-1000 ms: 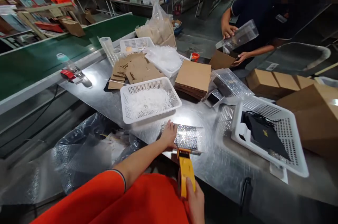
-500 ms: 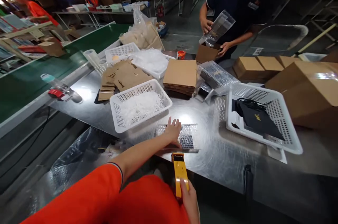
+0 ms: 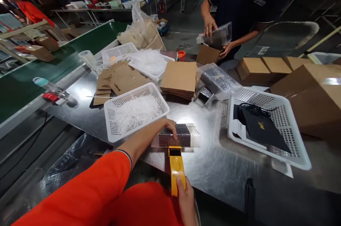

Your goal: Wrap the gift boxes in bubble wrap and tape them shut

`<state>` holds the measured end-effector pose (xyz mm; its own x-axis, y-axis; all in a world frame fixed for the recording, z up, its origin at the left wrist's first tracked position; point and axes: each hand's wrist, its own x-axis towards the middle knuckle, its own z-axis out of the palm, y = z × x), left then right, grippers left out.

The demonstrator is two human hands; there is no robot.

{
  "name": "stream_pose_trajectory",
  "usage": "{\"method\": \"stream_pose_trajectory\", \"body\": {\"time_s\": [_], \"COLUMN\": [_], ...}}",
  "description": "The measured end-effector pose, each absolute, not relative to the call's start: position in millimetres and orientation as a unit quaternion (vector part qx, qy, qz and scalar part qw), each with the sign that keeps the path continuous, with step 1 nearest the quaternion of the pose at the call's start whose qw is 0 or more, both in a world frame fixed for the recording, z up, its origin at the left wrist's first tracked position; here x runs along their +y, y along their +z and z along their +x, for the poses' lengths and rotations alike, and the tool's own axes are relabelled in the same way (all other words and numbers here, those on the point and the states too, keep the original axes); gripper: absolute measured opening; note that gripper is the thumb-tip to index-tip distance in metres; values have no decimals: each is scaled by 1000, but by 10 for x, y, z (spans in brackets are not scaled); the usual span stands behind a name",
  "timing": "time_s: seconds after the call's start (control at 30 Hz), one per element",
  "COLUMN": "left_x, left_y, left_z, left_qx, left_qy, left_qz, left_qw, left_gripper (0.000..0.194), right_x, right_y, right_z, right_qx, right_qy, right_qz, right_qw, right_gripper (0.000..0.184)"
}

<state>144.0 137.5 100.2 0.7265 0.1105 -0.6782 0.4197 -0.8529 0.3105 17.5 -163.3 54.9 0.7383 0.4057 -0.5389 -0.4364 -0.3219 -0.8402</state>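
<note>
My left hand (image 3: 169,126) grips a dark box wrapped in bubble wrap (image 3: 183,136) from above, with the fingers curled over its top and front side. The box lies on the metal table close to its near edge, and loose wrap sticks out at its right end. In my right hand (image 3: 185,194) is a yellow tape dispenser (image 3: 177,167). Its head points away from me and is right at the near side of the wrapped box; I cannot tell whether it touches.
A white basket of shredded paper (image 3: 137,114) stands behind my left arm. Flat cardboard (image 3: 179,76) is stacked farther back. At right, a white basket (image 3: 295,112) holds black pouches near brown boxes (image 3: 314,94). Across the table a co-worker's hands (image 3: 210,25) put a clear-wrapped item into a carton.
My left hand has gone from lying spread on the bubble wrap to gripping the box, which now shows its front side. The tape dispenser has moved up closer to it.
</note>
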Motion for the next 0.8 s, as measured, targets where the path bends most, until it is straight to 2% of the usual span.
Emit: {"method": "stream_pose_trajectory", "body": {"time_s": [0.07,0.13,0.23,0.27,0.63,0.8], "left_x": [1588,1660,1552,1489,1021,1187], "left_y": [1101,1161,1183,1178,1055,1049], "left_z": [1472,1451,1359,1326,1051,1008], "left_qx": [151,172,216,226,221,225], "left_qy": [-321,-272,-218,-214,-138,-130], "left_qz": [907,926,940,940,959,953], "left_qw": [227,198,147,139,113,154], "left_gripper": [111,102,54,46,54,58], "right_x": [-1481,-1299,-1057,-1008,-1397,-1267], "right_y": [558,579,622,634,474,493], "right_z": [284,431,666,729,655,827], "right_qx": [8,3,-16,-23,-38,-75], "right_qy": [377,372,365,370,380,375], "right_qz": [-709,-705,-704,-702,-696,-703], "right_qw": [596,604,608,608,608,600], "right_gripper": [59,58,56,55,56,56]}}
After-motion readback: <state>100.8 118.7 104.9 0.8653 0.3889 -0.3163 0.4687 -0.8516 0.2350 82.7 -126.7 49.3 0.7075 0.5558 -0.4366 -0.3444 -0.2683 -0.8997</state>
